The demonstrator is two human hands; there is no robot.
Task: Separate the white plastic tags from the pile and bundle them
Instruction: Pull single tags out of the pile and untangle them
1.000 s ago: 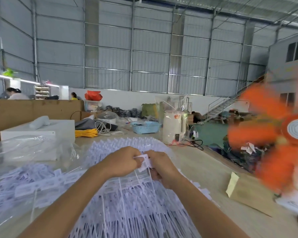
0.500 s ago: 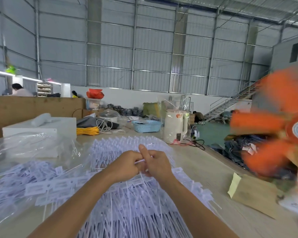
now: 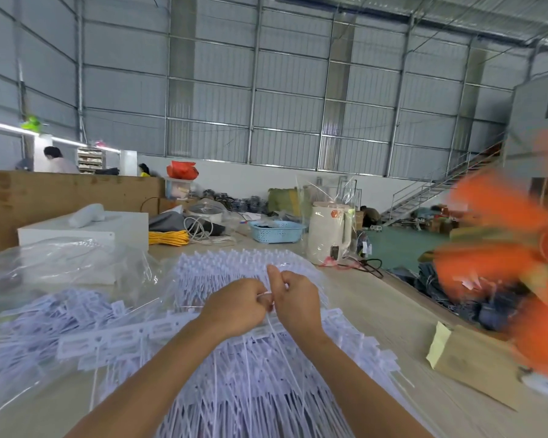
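White plastic tags (image 3: 250, 384) heap the wooden table (image 3: 377, 314) in a metal-walled hall; both hands' (image 3: 238, 306) fingers pinch one

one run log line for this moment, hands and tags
left hand: pinching tag strand | right hand: pinching same strand, thumb up | white plastic tags: piled under hands | table | bundle: not seen
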